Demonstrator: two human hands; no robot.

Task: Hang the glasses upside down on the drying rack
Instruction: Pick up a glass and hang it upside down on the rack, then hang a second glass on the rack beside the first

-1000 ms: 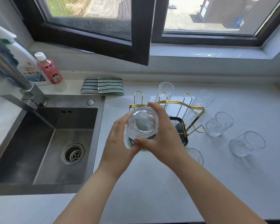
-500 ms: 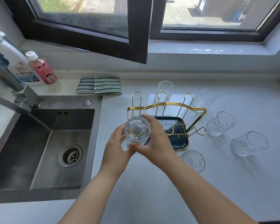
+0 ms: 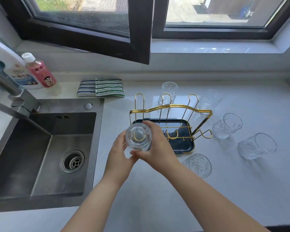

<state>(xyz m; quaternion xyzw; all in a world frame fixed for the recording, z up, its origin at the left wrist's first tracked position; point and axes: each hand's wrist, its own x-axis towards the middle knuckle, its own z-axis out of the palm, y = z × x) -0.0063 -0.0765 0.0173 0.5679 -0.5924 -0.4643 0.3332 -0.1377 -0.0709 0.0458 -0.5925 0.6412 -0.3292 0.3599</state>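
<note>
— How do the hands stand?
— Both hands, left (image 3: 120,154) and right (image 3: 155,148), are cupped around one inverted glass (image 3: 138,137), held at the near-left corner of the drying rack (image 3: 172,121); a gold prong shows through its base.
— Any writing?
— Bottle labels left of the rack are too blurred to read.
— What changed?
— The glass came lower, onto the prong.

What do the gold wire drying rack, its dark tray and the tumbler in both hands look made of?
Gold wire drying rack: likely metal with a polished gold finish; thin bent rods, bright glints. Dark tray: glossy navy, plastic or enamelled metal, unclear; gold rim. Tumbler, held by the left hand and right hand: clear glass; a gold loop shows through its base.
</note>
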